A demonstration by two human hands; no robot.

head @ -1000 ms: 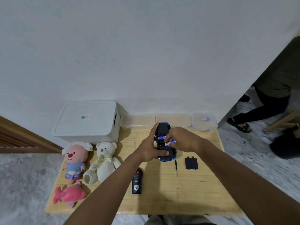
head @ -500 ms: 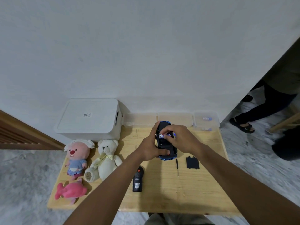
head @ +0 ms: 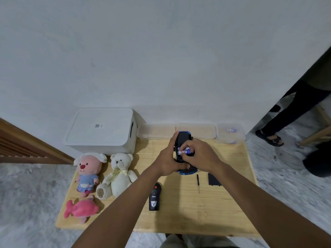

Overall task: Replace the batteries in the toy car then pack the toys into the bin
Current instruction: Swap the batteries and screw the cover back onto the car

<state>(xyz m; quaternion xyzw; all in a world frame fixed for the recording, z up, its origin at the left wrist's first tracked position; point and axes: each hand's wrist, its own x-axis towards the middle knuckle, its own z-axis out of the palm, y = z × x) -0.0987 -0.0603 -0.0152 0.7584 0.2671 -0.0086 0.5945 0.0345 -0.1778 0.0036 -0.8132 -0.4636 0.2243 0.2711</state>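
A small wooden table (head: 179, 219) stands against a plain white wall on a grey marbled floor. Nearest on it lies a black remote control (head: 154, 200) with a white emblem and a line of print too small to read. Left of it lies a pink fish plush (head: 81, 209). To the right are a thin screwdriver (head: 198, 183) and a flat black battery cover (head: 214, 179), its lower corner hidden by the right forearm.

Further back sit a white teddy bear (head: 119, 174) and a pink plush (head: 87, 169) in a blue dress. Mid-table, the left hand (head: 167, 161) grips the toy car (head: 183, 140), held belly-up above the wood. The right hand (head: 198, 154) pinches a battery (head: 184, 151) at the car's underside; its label is blurred.

At the back, the lidded white bin (head: 102, 129) carries a small QR sticker. Beside it stand three clear boxes: the left box (head: 155, 131) and middle box (head: 196, 130) show nothing I can make out, the right box (head: 230, 138) holds a small blue-and-white item, perhaps a battery. A bystander's dark-trousered legs (head: 286, 111) are cut off at the right edge.
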